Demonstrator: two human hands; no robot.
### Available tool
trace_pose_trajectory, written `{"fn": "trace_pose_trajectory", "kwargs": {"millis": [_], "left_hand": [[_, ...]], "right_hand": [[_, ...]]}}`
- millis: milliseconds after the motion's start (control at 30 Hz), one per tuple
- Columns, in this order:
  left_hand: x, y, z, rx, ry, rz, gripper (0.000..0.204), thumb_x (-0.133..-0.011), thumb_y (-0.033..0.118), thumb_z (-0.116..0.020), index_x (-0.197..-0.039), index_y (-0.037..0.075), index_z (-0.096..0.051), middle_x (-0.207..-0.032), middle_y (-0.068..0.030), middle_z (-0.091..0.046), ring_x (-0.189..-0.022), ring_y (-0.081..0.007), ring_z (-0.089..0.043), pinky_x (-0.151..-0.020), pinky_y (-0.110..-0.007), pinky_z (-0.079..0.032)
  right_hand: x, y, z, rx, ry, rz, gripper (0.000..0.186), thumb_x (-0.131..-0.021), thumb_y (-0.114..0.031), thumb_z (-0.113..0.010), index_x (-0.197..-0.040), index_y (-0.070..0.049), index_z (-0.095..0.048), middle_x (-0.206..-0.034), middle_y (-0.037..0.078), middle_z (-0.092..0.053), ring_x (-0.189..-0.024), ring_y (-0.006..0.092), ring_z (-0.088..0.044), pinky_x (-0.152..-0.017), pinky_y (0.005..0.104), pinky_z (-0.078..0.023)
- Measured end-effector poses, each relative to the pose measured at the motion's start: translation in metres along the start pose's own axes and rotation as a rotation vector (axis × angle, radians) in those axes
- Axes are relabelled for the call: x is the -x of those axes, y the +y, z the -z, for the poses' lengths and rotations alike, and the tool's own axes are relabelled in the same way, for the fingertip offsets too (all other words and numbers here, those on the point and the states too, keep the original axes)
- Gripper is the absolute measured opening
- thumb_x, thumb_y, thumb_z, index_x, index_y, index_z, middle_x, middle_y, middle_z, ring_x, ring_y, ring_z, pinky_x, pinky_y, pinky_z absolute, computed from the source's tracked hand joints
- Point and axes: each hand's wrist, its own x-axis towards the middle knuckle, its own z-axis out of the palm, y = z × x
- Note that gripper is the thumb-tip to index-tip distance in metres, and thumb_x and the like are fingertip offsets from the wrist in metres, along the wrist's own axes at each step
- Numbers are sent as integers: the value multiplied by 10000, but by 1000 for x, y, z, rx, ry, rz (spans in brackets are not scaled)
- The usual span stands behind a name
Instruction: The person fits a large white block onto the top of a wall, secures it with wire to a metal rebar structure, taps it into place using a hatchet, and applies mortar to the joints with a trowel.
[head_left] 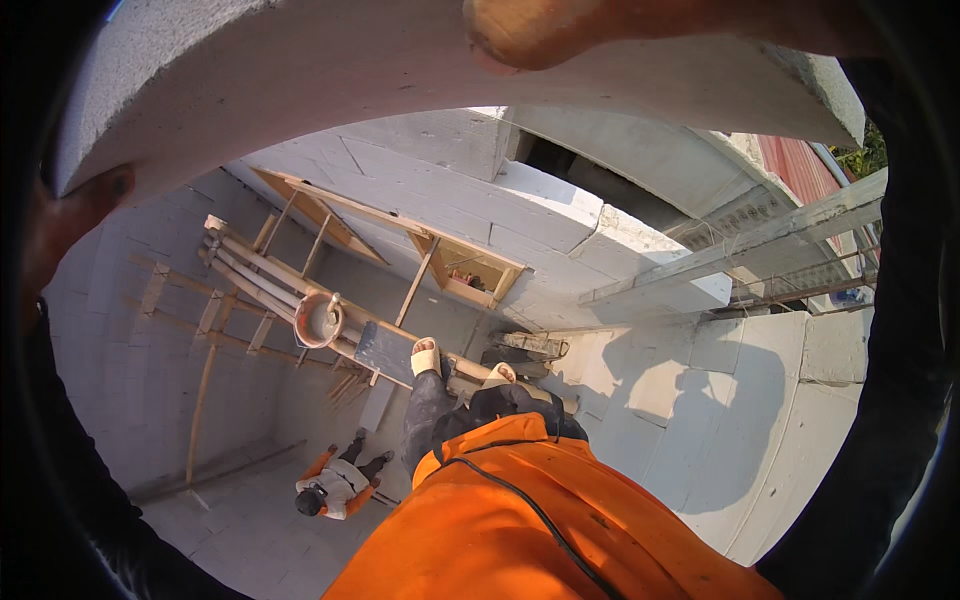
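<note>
A large pale grey aerated-concrete block is held up close across the top of the view. My left hand grips its lower left corner, with the thumb against the block's face; the other fingers are mostly hidden. On the block's upper side lies my right hand, its thumb pressed to the surface and the arm running off to the upper right. The block hides part of the wall behind it. Beyond it stands a block wall with a stepped top and one loose-looking white block on it.
My sandalled feet stand on a bamboo scaffold high above the floor. A mortar bucket and dark board rest beside them. Another person is down below. A concrete beam slants at the right, beyond the wall's edge.
</note>
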Motion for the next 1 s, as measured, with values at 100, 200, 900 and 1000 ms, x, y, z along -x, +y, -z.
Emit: {"fn": "trace_pose_trajectory", "kwargs": {"millis": [100, 200, 900, 1000], "left_hand": [[79, 25, -3, -43, -110, -184, 1112, -550, 282, -971, -1561, 117, -538, -1398, -145, -708, -1212, -348, -730, -1090, -476, -584], [149, 52, -86, 91, -353, 93, 833, -585, 347, -957, -1316, 104, -640, -1037, -59, -706, -983, -274, -709, -889, -424, -557], [680, -3, -715, 274, -905, 1057, 876, -691, 228, -929, -1461, 102, -532, -1357, -136, -614, -1363, -361, -558, -1269, -571, -324], [722, -5, -779, 245, -913, 1148, 929, -697, 225, -938, -1500, 95, -490, -1406, -143, -588, -1394, -364, -535, -1261, -581, -325]], "right_hand": [[-9, -74, -69, -325, 49, 174, 833, -676, -263, -873, -1417, -28, -574, -1206, 223, -692, -1081, 372, -722, -915, 458, -565], [-16, -140, -183, -629, -79, 220, 709, -689, -246, -866, -1301, 10, -616, -1079, 191, -733, -956, 351, -765, -806, 449, -606], [-115, -593, -905, -587, -667, 664, 781, -736, -188, -905, -1406, -79, -519, -1274, 119, -627, -1219, 321, -626, -1036, 479, -459], [-134, -634, -972, -560, -622, 724, 709, -742, -180, -893, -1355, -97, -545, -1225, 87, -638, -1193, 288, -633, -1028, 471, -459]]}}
